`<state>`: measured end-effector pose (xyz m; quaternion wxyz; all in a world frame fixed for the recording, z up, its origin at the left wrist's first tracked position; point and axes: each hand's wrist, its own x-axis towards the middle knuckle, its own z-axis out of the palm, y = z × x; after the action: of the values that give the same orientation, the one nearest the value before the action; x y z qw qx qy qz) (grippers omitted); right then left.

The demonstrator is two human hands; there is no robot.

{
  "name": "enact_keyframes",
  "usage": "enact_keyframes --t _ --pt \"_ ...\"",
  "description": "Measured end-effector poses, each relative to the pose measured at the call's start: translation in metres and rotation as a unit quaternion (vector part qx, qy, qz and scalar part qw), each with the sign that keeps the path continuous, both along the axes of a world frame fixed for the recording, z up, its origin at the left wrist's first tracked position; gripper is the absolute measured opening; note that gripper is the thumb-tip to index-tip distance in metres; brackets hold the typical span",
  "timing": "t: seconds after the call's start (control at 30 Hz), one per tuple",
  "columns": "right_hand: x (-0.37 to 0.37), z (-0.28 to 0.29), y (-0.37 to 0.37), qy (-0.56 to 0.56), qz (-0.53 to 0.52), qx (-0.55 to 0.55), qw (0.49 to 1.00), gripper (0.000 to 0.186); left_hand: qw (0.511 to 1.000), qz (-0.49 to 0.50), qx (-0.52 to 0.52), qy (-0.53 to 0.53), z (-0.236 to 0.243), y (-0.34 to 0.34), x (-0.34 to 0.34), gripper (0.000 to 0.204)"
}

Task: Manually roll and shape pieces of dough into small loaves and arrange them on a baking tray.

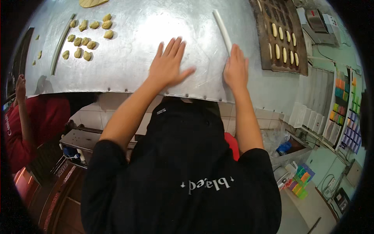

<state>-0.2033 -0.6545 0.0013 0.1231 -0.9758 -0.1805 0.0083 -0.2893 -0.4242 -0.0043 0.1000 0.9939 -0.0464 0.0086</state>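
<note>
My left hand [166,66] lies flat on the metal tabletop with its fingers spread and the thumb out to the right. Nothing is in it. Farther right, my right hand [236,72] rests edge-on at the near end of a slim white rolling rod [222,29], its fingers stretched out along the rod. The hand covers that near end, and the rod slants away to the far left. Several small lumps of yellowish dough [87,41] sit at the left of the table. A larger flat piece of dough [92,2] shows at the far edge.
A second rod [62,45] lies left of the dough lumps. At the right stands a dark moulded tray [283,46] with rows of pale dough sticks. Another person in a red shirt [43,124] is at the left. The table's near edge [187,95] runs before my body.
</note>
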Motion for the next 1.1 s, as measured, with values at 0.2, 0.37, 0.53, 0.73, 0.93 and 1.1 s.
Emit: enact_keyframes --t 0.2,0.37,0.53,0.73,0.93,1.1 --pt "-0.018 0.031 0.036 -0.058 0.145 0.195 0.968 0.042 0.886 0.07 -0.453 -0.075 0.028 0.027 0.101 0.067" --pt "-0.043 0.016 0.104 0.034 0.225 0.111 0.967 0.02 0.826 0.116 -0.518 -0.189 0.04 0.057 0.08 0.052" --pt "-0.001 0.043 0.071 0.059 0.146 0.258 0.953 0.014 0.861 0.179 -0.446 -0.167 0.001 0.052 0.07 0.046" --pt "0.205 0.112 -0.043 -0.358 -0.061 0.484 0.796 0.029 0.968 0.214 -0.102 -0.077 -0.006 -0.014 0.061 0.047" --pt "0.315 0.014 -0.106 -0.073 -0.124 0.015 0.989 0.045 0.975 0.212 -0.047 -0.052 0.0 -0.024 0.073 0.047" --pt "0.351 -0.003 -0.096 -0.036 -0.18 0.057 0.981 0.039 0.973 0.216 -0.056 -0.058 -0.001 -0.023 0.073 0.048"
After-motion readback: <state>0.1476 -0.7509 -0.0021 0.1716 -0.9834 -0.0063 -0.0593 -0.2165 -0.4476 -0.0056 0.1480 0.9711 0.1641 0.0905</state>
